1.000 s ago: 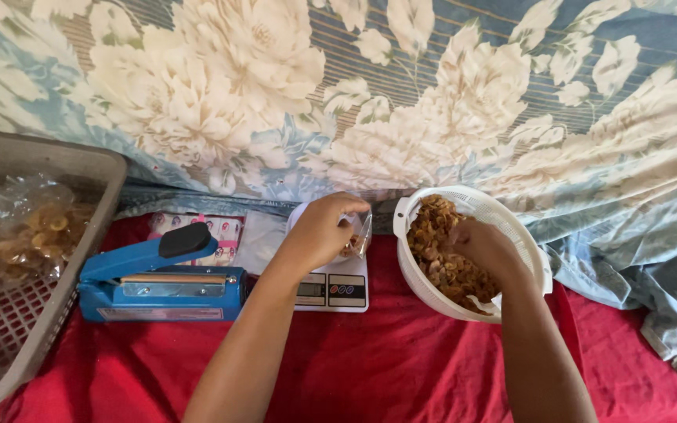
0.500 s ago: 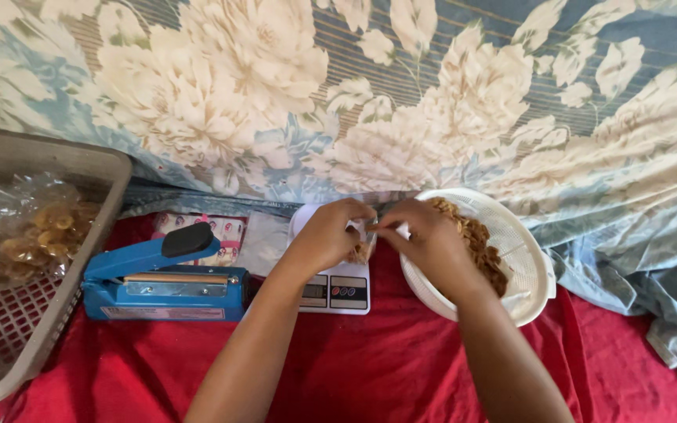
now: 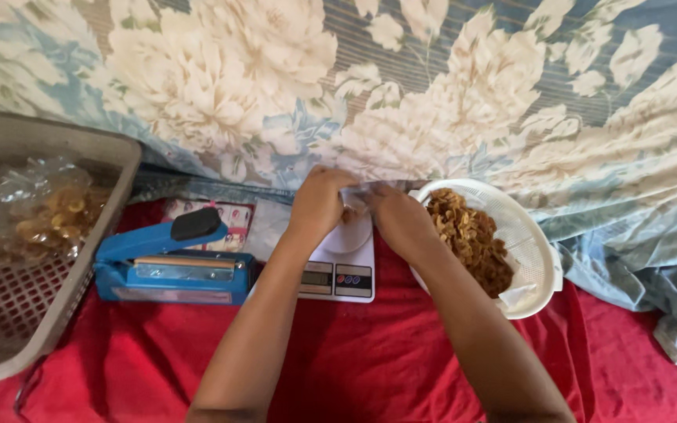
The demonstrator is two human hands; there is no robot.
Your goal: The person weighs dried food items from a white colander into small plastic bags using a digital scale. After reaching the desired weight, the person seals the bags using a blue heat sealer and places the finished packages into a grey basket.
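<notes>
Head view shows a small clear bag (image 3: 356,202) pinched between both hands right above the round white plate of the scale (image 3: 340,262); the bag is mostly hidden by fingers, so its contents and how full it is cannot be told. It sits dead centre between the hands, neither nearer than the other: the left hand (image 3: 319,205) closes on its left edge, fingers curled down over it, and the right hand (image 3: 397,219) closes on its right edge in the same curled pinch. Whatever long axis the bag has cannot be made out, though its mouth seems to run left to right between the two grips. Just right of the right hand, touching its wrist side, stands a white basket (image 3: 538,243) tilted toward the person and heaped with brown fried snack pieces (image 3: 468,235). Left of the scale, near but apart from the left forearm, lies a blue sealer (image 3: 170,262) with a black knob, its long body running left to right, and a flat printed packet (image 3: 221,215) behind it. Farther left a grey tray (image 3: 64,313) holds filled clear bags (image 3: 37,211). All of it rests on a red cloth (image 3: 354,360), with a flowered sheet (image 3: 432,94) hanging behind.
</notes>
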